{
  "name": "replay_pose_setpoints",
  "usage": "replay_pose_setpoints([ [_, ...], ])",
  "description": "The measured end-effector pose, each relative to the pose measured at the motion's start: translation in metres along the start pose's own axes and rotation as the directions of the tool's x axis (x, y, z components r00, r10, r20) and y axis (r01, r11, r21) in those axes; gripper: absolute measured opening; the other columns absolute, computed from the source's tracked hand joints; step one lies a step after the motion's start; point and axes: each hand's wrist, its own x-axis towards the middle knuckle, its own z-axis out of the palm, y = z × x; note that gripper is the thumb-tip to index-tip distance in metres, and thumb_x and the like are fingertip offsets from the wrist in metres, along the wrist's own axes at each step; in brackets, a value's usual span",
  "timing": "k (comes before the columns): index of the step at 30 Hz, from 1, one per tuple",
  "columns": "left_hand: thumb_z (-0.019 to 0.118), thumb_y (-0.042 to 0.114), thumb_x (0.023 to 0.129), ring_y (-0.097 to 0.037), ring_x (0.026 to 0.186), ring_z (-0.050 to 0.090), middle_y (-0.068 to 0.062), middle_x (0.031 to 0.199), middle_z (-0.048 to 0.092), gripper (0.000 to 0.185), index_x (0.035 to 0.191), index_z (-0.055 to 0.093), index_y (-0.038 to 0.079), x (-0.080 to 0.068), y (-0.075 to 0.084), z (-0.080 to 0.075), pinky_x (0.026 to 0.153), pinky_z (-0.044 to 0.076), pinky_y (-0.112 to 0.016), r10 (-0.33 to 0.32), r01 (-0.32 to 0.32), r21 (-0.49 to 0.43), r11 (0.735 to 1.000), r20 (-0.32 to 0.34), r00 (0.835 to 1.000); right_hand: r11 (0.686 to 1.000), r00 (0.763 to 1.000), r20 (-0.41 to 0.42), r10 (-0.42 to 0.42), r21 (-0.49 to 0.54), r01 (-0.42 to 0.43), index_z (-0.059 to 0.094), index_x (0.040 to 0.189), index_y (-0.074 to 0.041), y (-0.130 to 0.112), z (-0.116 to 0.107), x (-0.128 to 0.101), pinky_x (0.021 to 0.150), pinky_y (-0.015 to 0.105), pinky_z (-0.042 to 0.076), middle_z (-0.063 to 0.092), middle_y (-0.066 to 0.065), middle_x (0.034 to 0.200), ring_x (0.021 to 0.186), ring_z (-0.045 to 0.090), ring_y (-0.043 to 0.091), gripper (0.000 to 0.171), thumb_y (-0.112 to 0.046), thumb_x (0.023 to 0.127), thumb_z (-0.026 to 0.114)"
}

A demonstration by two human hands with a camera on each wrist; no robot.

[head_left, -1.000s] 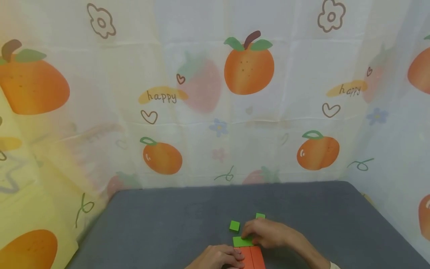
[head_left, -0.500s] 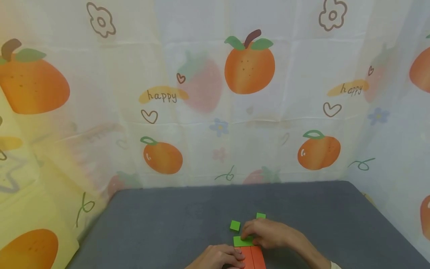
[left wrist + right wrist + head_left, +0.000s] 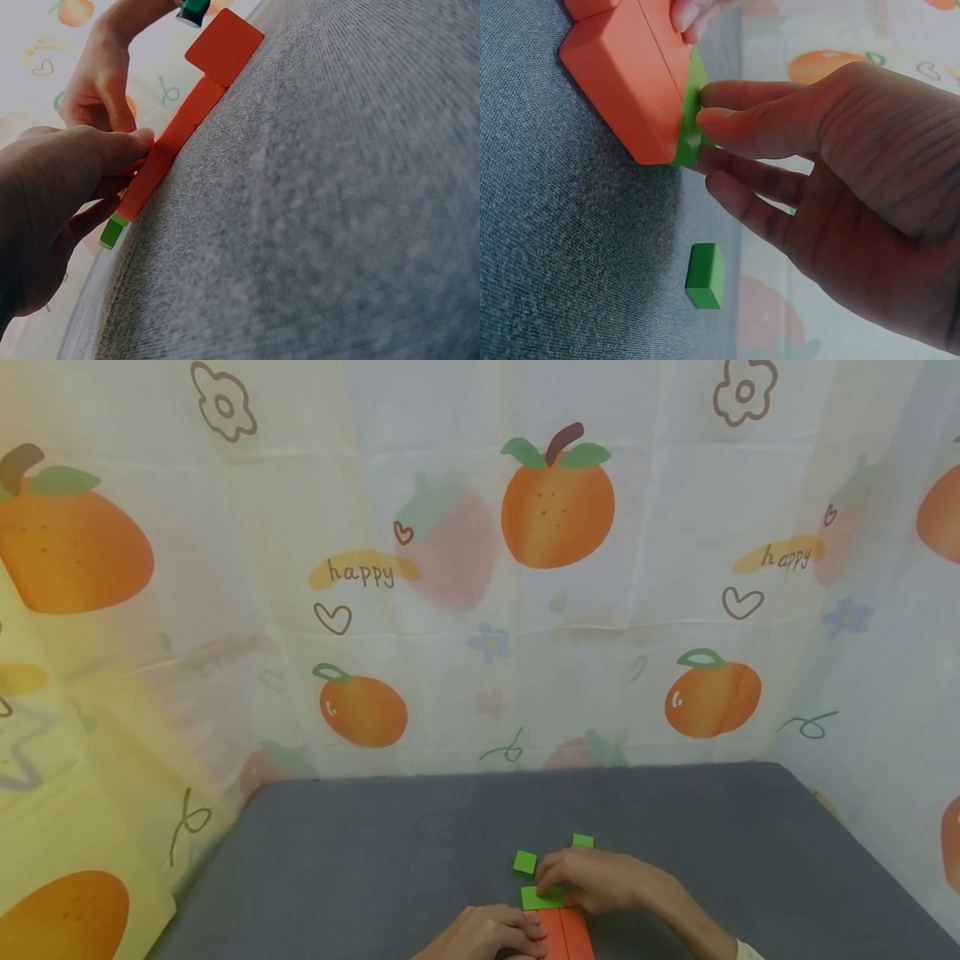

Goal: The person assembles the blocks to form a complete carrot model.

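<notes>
— Fingertips [image 3: 705,116] of the right hand [image 3: 600,881] are pressed onto the flat green tile [image 3: 542,897], thumb and forefinger close together, pinching its edge. See it?

— Yes. That green tile sits flush against the far end of the orange blocks [image 3: 564,933], right under those fingers.

— And the left hand [image 3: 487,935]?

— Its fingers are curled together, tips touching the left side of the orange blocks, just short of the right hand's fingers.

— What lies beyond the fingers?

— Just past the right fingertips, a small green cube [image 3: 524,862] lies apart from them on the grey cloth [image 3: 360,860]. A second green cube [image 3: 582,841] peeks out behind the right knuckles.

— Farther out?

— A curtain printed with oranges [image 3: 557,510] hangs round the back and sides.
</notes>
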Motion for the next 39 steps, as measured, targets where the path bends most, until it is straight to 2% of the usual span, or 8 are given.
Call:
replay_pose_setpoints([
  [8, 0.053, 0.02, 0.093, -0.004, 0.11, 0.054, 0.002, 0.114, 0.062, 0.023, 0.109, 0.068, 0.011, -0.001, 0.0, 0.0, 0.087, 0.043, -0.013, -0.016, 0.016, -0.006, 1.0, -0.002, 1.0, 0.996, 0.994, -0.08, 0.077, 0.043, -0.074, 0.062, 0.113, -0.014, -0.003, -0.01, -0.008, 0.083, 0.023, 0.048, 0.057, -0.002, 0.115, 0.107, 0.053, 0.01, 0.034, 0.005, 0.086, 0.056],
  [16, 0.053, 0.02, 0.094, -0.003, 0.109, 0.054, 0.002, 0.112, 0.063, 0.023, 0.108, 0.068, 0.011, -0.001, 0.002, 0.001, 0.087, 0.042, -0.012, -0.031, 0.03, -0.016, 0.999, -0.005, 1.0, 0.947, 0.933, -0.233, 0.275, -0.103, -0.305, 0.061, 0.112, -0.013, 0.014, -0.029, -0.025, 0.089, 0.038, 0.046, 0.057, 0.002, 0.113, 0.108, 0.054, 0.021, 0.047, 0.019, 0.081, 0.048],
  [19, 0.052, 0.022, 0.094, -0.002, 0.109, 0.054, 0.002, 0.112, 0.063, 0.024, 0.108, 0.068, 0.01, -0.001, 0.002, 0.001, 0.087, 0.042, -0.012, -0.033, 0.033, -0.018, 0.999, -0.003, 0.999, 0.937, 0.942, -0.199, 0.271, -0.169, -0.306, 0.06, 0.117, -0.008, 0.025, -0.022, -0.03, 0.091, 0.043, 0.044, 0.056, 0.007, 0.12, 0.113, 0.051, 0.026, 0.058, 0.026, 0.072, 0.043],
  [22, 0.052, 0.026, 0.093, -0.002, 0.11, 0.054, 0.002, 0.113, 0.063, 0.027, 0.109, 0.068, 0.01, -0.002, 0.002, 0.001, 0.087, 0.042, -0.012, -0.033, 0.034, -0.024, 0.999, 0.007, 0.999, 0.932, 0.948, -0.141, 0.285, -0.192, -0.308, 0.059, 0.12, -0.008, 0.033, -0.012, -0.033, 0.089, 0.04, 0.046, 0.054, 0.008, 0.12, 0.111, 0.052, 0.025, 0.057, 0.024, 0.075, 0.047],
  [27, 0.052, 0.026, 0.094, -0.002, 0.11, 0.053, 0.003, 0.114, 0.062, 0.027, 0.109, 0.067, 0.01, -0.002, 0.002, 0.001, 0.088, 0.042, -0.012, -0.021, 0.021, -0.018, 1.0, 0.002, 1.0, 0.879, 0.905, -0.173, 0.389, -0.223, -0.421, 0.06, 0.119, -0.012, 0.038, -0.006, -0.037, 0.079, 0.038, 0.049, 0.056, 0.003, 0.108, 0.098, 0.056, 0.022, 0.046, 0.01, 0.079, 0.058],
  [29, 0.051, 0.025, 0.094, -0.002, 0.11, 0.054, 0.003, 0.113, 0.062, 0.026, 0.109, 0.068, 0.011, -0.002, 0.002, 0.001, 0.088, 0.042, -0.012, -0.017, 0.017, -0.018, 1.0, -0.005, 1.0, 0.875, 0.903, -0.184, 0.388, -0.234, -0.423, 0.06, 0.118, -0.015, 0.038, -0.007, -0.039, 0.079, 0.039, 0.048, 0.056, 0.0, 0.107, 0.098, 0.056, 0.021, 0.048, 0.011, 0.077, 0.059],
  [33, 0.052, 0.021, 0.094, -0.003, 0.11, 0.054, 0.003, 0.113, 0.062, 0.024, 0.109, 0.067, 0.011, -0.002, 0.003, 0.002, 0.087, 0.043, -0.012, -0.017, 0.016, -0.034, 0.999, -0.015, 1.0, 0.891, 0.931, -0.192, 0.309, -0.283, -0.354, 0.065, 0.108, -0.018, 0.039, -0.007, -0.04, 0.077, 0.039, 0.049, 0.058, -0.004, 0.102, 0.093, 0.057, 0.017, 0.046, 0.014, 0.075, 0.059],
  [39, 0.052, 0.024, 0.094, -0.003, 0.111, 0.053, 0.003, 0.115, 0.061, 0.026, 0.111, 0.067, 0.011, -0.004, 0.001, 0.001, 0.088, 0.042, -0.012, -0.021, 0.02, -0.039, 0.999, -0.005, 1.0, 0.87, 0.924, -0.228, 0.306, -0.327, -0.369, 0.068, 0.093, -0.014, 0.034, -0.008, -0.033, 0.066, 0.031, 0.049, 0.056, -0.006, 0.089, 0.081, 0.055, 0.012, 0.026, -0.003, 0.071, 0.073],
])
